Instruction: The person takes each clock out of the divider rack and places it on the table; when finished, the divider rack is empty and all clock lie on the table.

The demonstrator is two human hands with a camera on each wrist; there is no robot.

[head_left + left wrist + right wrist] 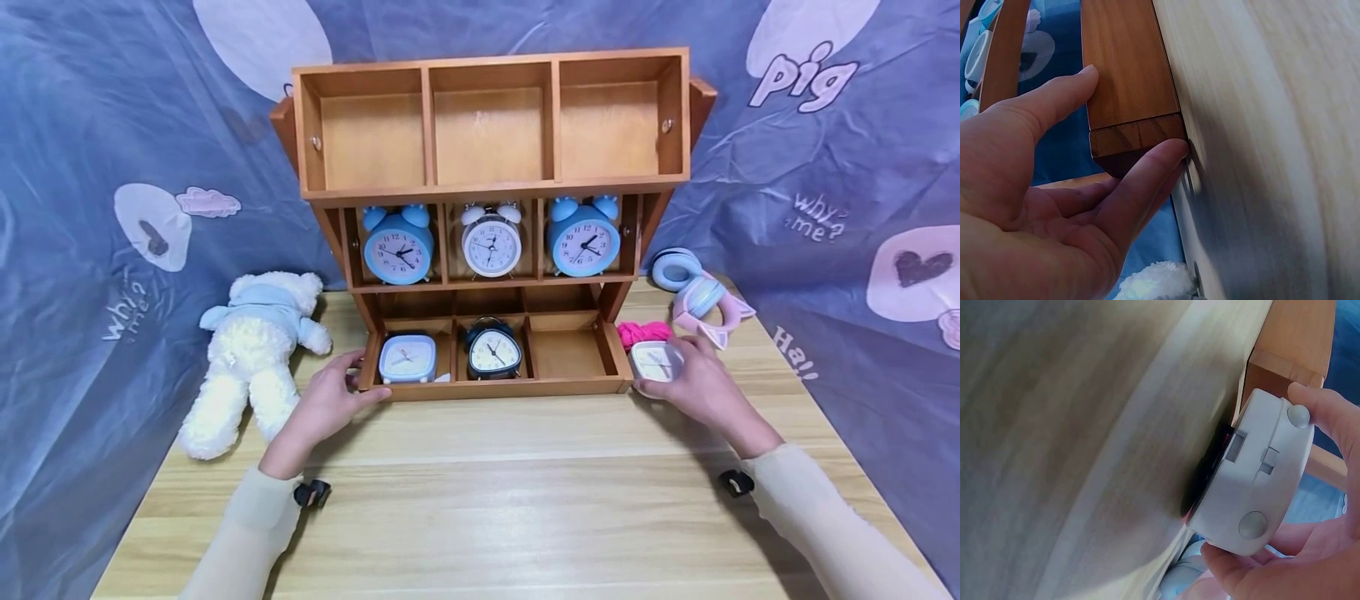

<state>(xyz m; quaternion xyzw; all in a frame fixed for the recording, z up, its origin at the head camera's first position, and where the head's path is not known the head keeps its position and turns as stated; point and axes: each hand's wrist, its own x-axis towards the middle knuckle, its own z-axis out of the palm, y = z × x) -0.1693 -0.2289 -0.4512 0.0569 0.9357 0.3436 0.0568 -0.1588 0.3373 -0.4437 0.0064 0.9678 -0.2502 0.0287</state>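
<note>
A small white square alarm clock (pixel 654 365) is pinched between the thumb and fingers of my right hand (pixel 701 379), just beside the right end of a wooden shelf (pixel 495 388). In the right wrist view the underside of this alarm clock (pixel 1254 475) shows, with two round feet and a small switch. My left hand (pixel 330 404) grips the front left corner of the shelf's lowest tier; in the left wrist view its thumb rests on the wood (pixel 1132 69) and its fingers reach round the end. A pale blue square clock (pixel 407 358) and a dark rounded-triangle clock (pixel 494 350) stand in that tier.
Two blue twin-bell clocks (pixel 399 248) flank a white one (pixel 491 247) in the middle tier. Left of the shelf lies a white plush bear (pixel 251 346). Pink fabric (pixel 637 332) and cat-ear headphones (pixel 701 296) lie to the right. Patterned blue cloth (pixel 90 250) hangs behind.
</note>
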